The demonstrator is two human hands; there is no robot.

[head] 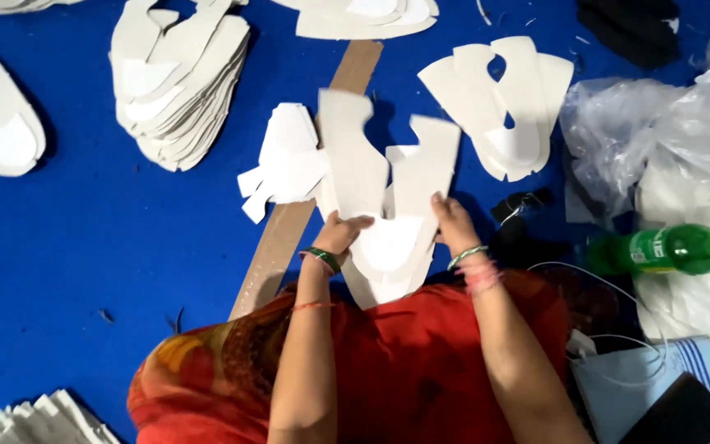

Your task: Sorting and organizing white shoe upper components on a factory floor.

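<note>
**Two hands on a stack of cut white pieces**

The lower tip of the stack of white pieces (388,205) is hidden behind the red cloth (421,362) on the person's lap, so its full shape cannot be seen. The stack is also a little blurred. The left hand (340,233) grips the left edge of the stack, with fingers curled over it. The right hand (454,224) grips the right edge in the same way; the thumbs are hidden behind the pieces.

The stack stands in front of the person, over a long brown strip (289,222), which it covers in part. Several other piles are cut off by the picture edges, such as one pile (178,78) at the upper left.

The surface is a blue sheet (84,247). At the right lie a green bottle (671,249) and crumpled clear plastic bags (643,131), partly out of the picture.
</note>
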